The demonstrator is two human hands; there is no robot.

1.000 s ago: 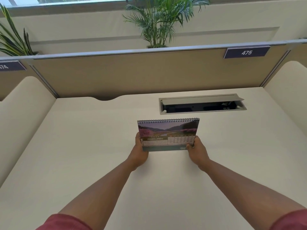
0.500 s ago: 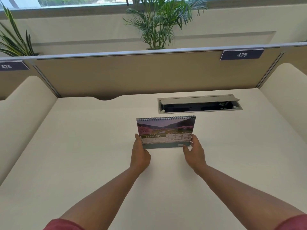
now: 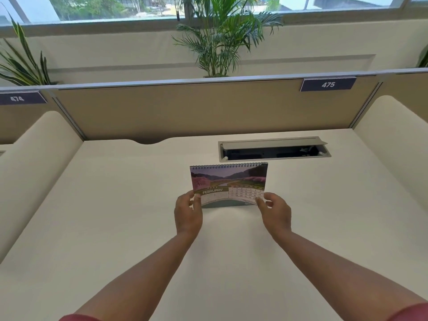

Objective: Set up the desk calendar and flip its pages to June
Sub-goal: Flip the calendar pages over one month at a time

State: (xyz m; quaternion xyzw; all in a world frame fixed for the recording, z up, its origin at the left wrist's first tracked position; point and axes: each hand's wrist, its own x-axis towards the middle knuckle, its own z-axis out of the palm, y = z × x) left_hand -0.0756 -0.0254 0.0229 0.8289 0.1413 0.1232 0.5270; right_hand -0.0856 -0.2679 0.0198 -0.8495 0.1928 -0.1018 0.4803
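Note:
A spiral-bound desk calendar (image 3: 228,183) stands upright on the cream desk (image 3: 115,216), facing me and showing the February page with a landscape photo. My left hand (image 3: 187,215) pinches the lower left corner of that page between thumb and fingers. My right hand (image 3: 275,213) pinches the lower right corner of the same page. The page's bottom edge is lifted slightly off the calendar's dark green base.
An open cable tray (image 3: 274,149) is set into the desk just behind and to the right of the calendar. A tan partition (image 3: 208,110) with a "475" label (image 3: 327,84) closes the back; curved side panels (image 3: 34,167) flank the desk. Potted plants stand beyond.
Both hands moved from gripping the calendar's lower sides to pinching the February page's bottom corners. The page's lower edge now curls away from the base.

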